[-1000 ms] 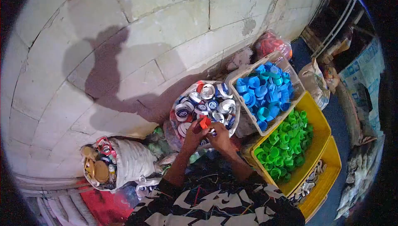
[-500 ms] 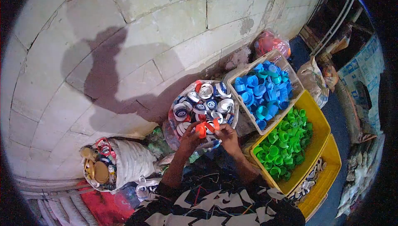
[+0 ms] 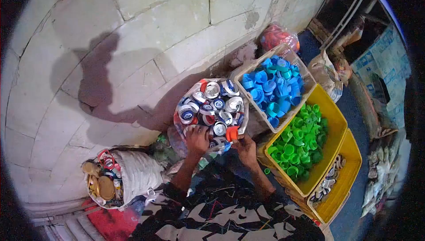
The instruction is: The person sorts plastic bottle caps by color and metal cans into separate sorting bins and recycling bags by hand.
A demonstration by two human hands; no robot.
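Note:
In the head view, my right hand (image 3: pixel 245 149) is closed on an orange plastic cap (image 3: pixel 231 133) at the near right edge of an open bag. Over the same bag's near left side is my left hand (image 3: pixel 197 140), its fingers bent down among the caps; their tips are hidden, so whether they grip anything does not show. The clear plastic bag (image 3: pixel 173 141) is full of white and blue bottle caps (image 3: pixel 212 89), with a little red among them.
Right of the bag stand a pale crate (image 3: pixel 242 83) of blue caps, a yellow crate (image 3: pixel 338 121) of green caps and another yellow crate (image 3: pixel 349 170) with whitish pieces. A white sack (image 3: pixel 144 170) of mixed lids leans at left. A block wall (image 3: pixel 177 28) rises behind.
My hands have moved apart; both were at the orange plastic, which is now at my right hand only. My left hand has gone down onto the caps. The view has shifted slightly.

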